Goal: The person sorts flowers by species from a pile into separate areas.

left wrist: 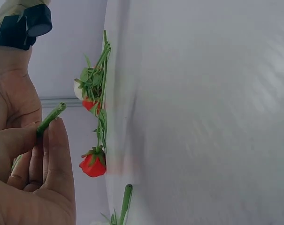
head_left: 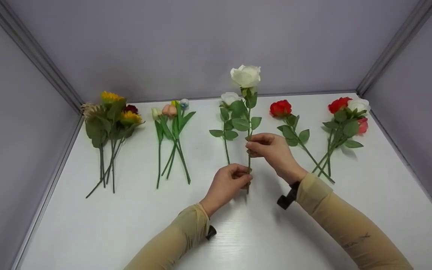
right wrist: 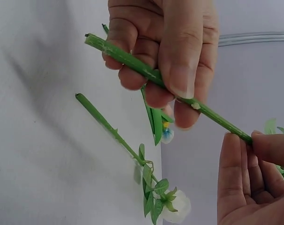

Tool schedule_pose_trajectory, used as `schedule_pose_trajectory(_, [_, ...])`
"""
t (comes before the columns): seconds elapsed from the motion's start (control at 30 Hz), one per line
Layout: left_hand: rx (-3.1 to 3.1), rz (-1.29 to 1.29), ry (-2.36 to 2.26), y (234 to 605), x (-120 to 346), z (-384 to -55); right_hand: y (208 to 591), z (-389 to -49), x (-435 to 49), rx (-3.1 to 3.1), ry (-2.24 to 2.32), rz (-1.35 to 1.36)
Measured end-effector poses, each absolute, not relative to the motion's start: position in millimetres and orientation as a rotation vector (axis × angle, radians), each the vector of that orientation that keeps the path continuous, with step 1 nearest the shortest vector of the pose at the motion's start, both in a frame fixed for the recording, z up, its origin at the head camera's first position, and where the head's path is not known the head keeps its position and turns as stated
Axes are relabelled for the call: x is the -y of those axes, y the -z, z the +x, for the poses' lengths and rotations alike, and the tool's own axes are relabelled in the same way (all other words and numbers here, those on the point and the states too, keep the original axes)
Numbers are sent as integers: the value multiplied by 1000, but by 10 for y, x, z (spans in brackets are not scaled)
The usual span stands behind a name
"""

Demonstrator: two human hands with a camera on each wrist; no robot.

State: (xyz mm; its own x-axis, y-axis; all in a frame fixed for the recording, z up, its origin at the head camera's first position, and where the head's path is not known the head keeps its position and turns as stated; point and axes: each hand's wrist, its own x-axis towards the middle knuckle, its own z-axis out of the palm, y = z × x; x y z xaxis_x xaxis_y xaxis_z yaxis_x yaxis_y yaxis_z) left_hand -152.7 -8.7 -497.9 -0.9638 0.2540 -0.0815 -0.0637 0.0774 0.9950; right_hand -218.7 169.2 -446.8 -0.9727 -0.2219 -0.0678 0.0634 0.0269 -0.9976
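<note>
Both hands hold one white rose (head_left: 246,76) upright above the table, its bloom toward the back wall. My left hand (head_left: 228,184) pinches the green stem near its lower end, and the cut tip pokes out past the fingers in the left wrist view. Higher up, just below the leaves, my right hand (head_left: 274,152) pinches the same stem (right wrist: 132,63) between thumb and fingers. A second white rose (head_left: 230,98) lies on the table just left of the held one, partly covered by its leaves. In the right wrist view that rose (right wrist: 177,206) lies beneath the hands.
To the right lie a red rose (head_left: 280,108) and a bunch of red, white and pink roses (head_left: 339,104), stems crossing. Several tulips (head_left: 169,110) lie left of centre. Sunflowers (head_left: 131,117) with other blooms lie at far left. Grey walls (head_left: 201,45) enclose the white table (head_left: 126,225).
</note>
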Motion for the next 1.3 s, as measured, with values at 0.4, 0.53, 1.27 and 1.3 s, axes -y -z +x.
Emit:
schedule_pose_trajectory(0.4, [-2309,-33,-1897,4987,407,-1975,4628,-2354,-1776,-2152,1942,-161])
schedule_pose_trajectory(0.53, [-2395,-124,-1780,5056,513,-2072,4691,-2360,-1844,-2165,1892,-98])
schedule_pose_trajectory(1.27, [-2693,61,-1280,5110,418,-2069,4899,-2289,-2155,-2175,1842,-8])
schedule_pose_trajectory(1.3, [-2705,70,-1259,5117,411,-2067,4906,-2283,-2161,-2179,1841,-8])
